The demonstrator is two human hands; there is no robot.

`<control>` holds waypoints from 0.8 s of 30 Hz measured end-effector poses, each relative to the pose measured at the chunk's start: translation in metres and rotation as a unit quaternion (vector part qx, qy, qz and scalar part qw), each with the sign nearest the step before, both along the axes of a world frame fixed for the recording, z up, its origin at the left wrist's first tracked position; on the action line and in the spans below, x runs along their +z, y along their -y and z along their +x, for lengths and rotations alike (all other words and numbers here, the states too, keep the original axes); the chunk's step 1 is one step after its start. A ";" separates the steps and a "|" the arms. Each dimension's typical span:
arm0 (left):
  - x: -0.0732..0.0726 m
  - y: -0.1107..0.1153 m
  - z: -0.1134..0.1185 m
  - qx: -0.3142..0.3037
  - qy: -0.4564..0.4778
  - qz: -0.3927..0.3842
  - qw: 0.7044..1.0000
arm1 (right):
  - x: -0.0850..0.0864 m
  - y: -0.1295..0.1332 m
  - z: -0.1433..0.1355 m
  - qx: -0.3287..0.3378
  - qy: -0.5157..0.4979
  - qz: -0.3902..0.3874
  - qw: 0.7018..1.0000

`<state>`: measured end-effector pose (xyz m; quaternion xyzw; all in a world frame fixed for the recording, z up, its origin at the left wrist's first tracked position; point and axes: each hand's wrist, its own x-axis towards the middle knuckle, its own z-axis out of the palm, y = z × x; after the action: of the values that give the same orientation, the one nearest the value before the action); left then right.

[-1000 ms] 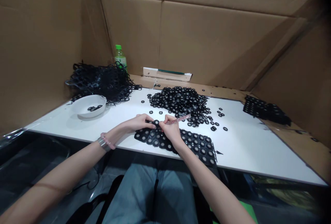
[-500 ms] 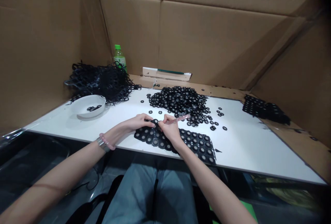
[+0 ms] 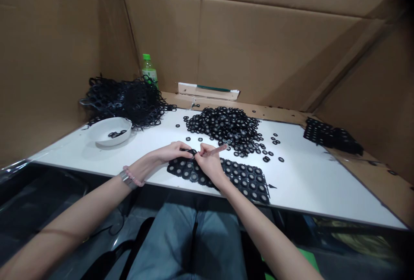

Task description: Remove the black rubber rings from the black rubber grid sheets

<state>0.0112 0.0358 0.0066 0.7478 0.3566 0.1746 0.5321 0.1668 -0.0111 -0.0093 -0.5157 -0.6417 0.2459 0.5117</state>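
Note:
A black sheet of round rings with pale centres [image 3: 245,176] lies along the near edge of the white table. My left hand [image 3: 174,151] pinches the far left edge of this sheet between thumb and fingers. Close against it, my right hand [image 3: 208,161] is closed round a thin pinkish pen-like tool [image 3: 220,148], its shaft leaning up to the right. The tool's tip is hidden by the fingers, at the rings beside my left thumb. Part of the sheet is covered by my right hand and forearm.
Behind my hands lies a heap of loose black rings [image 3: 226,127], with several scattered around it. At left are a white bowl [image 3: 108,140] holding some rings, a tangle of black webbing [image 3: 126,99] and a green-capped bottle [image 3: 148,69]. More black sheets [image 3: 333,135] lie at right.
My right hand has shifted slightly left, closer to my left thumb, and the tool has moved with it. My left hand stays on the sheet's edge.

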 end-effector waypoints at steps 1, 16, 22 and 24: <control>0.000 0.001 0.000 0.003 -0.002 0.006 1.000 | 0.000 0.000 0.001 0.001 -0.010 -0.010 1.000; 0.014 0.006 -0.003 -0.012 -0.145 0.090 0.985 | 0.004 -0.001 0.004 -0.030 -0.151 -0.067 0.986; 0.012 0.006 -0.005 -0.004 -0.148 0.106 0.983 | 0.009 0.011 -0.003 0.000 -0.152 -0.092 0.984; 0.013 0.006 -0.006 -0.009 -0.147 0.104 0.984 | 0.007 0.013 -0.004 0.006 -0.154 -0.116 0.981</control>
<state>0.0056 0.0301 0.0197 0.8195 0.4043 0.0945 0.3950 0.1630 -0.0236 -0.0019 -0.5235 -0.5258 0.3980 0.5396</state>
